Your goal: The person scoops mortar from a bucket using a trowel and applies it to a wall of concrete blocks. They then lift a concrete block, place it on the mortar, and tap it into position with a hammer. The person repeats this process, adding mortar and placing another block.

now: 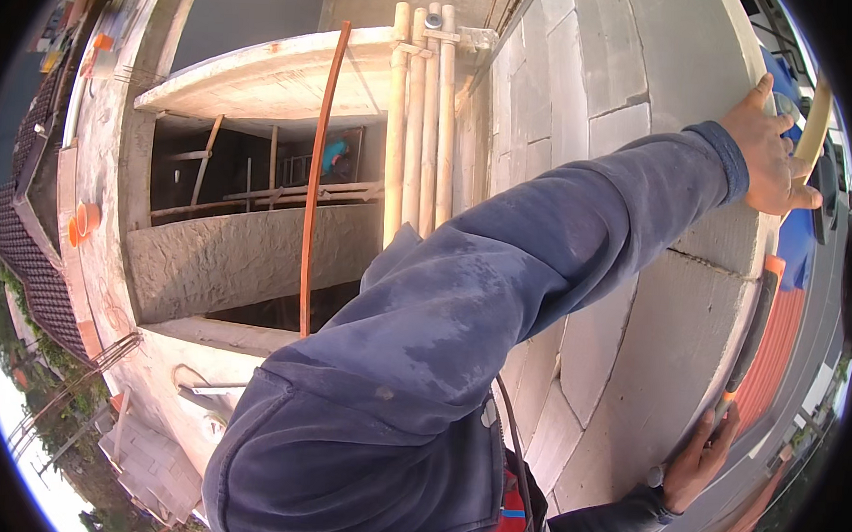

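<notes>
Reaching across a smooth, grey, jointed block wall (671, 305), head view.
Left hand (775, 148): fingers splayed over the wall's edge. Right hand (701, 459): fingers extended at the lower end of a long, dark, orange-ended bar tool (754, 323); can't tell if gripping. Tool lies along wall edge, between hands.

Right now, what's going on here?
A person reaches across a grey block wall. The left hand is spread over its edge. The right hand is at the lower end of a black bar with orange ends; whether its grip is closed on it isn't clear.
</notes>
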### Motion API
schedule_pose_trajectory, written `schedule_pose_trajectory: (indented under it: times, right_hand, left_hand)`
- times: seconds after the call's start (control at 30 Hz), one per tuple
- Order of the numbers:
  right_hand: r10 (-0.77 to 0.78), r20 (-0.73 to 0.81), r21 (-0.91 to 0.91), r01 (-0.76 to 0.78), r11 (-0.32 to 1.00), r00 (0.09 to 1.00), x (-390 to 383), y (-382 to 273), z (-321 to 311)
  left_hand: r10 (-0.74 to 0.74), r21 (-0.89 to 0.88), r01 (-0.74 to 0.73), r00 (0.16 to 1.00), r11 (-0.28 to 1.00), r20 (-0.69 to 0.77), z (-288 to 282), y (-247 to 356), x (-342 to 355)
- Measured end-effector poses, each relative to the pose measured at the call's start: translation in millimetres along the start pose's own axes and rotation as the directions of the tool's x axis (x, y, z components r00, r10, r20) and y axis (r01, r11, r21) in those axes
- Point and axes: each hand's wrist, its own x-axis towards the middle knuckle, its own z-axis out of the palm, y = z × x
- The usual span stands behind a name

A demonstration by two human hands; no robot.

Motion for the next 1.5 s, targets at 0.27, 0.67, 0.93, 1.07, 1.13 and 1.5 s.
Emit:
schedule_pose_trajectory:
  times: [0.27,0.67,0.93,1.07,1.13,1.5]
  right_hand:
    - [-0.241,-0.033,-0.148,0.234,0.961,0.97,27.0,23.9,1.9]
    - [-0.103,0.044,-0.139,0.108,0.984,0.994,33.3,-14.4,5.6]
    - [-0.23,0.062,0.169,0.217,0.962,0.971,-0.3,14.6,-4.0]
    - [-0.222,0.042,-0.045,0.224,0.974,0.974,-14.5,4.2,1.7]
    - [-0.183,0.09,-0.032,0.186,0.982,0.979,-16.6,-10.2,-0.8]
    - [-0.365,-0.191,-0.039,0.365,0.93,0.911,2.6,22.1,21.6]
  left_hand:
    - [0.035,-0.155,-0.09,0.945,0.984,-0.325,-5.4,-4.9,-12.6]
    - [-0.38,-0.248,0.412,0.909,0.876,0.168,138.8,34.5,-424.8]
    - [-0.762,0.409,0.902,-0.165,0.14,0.626,177.5,-10.6,-858.4]
    - [-0.839,0.277,0.955,-0.235,-0.105,0.49,174.3,45.0,-937.7]
    - [-0.845,0.211,0.96,-0.266,-0.187,0.464,182.1,82.7,-959.1]
    - [-0.868,0.057,0.968,-0.246,-0.245,0.432,215.7,103.8,-992.3]
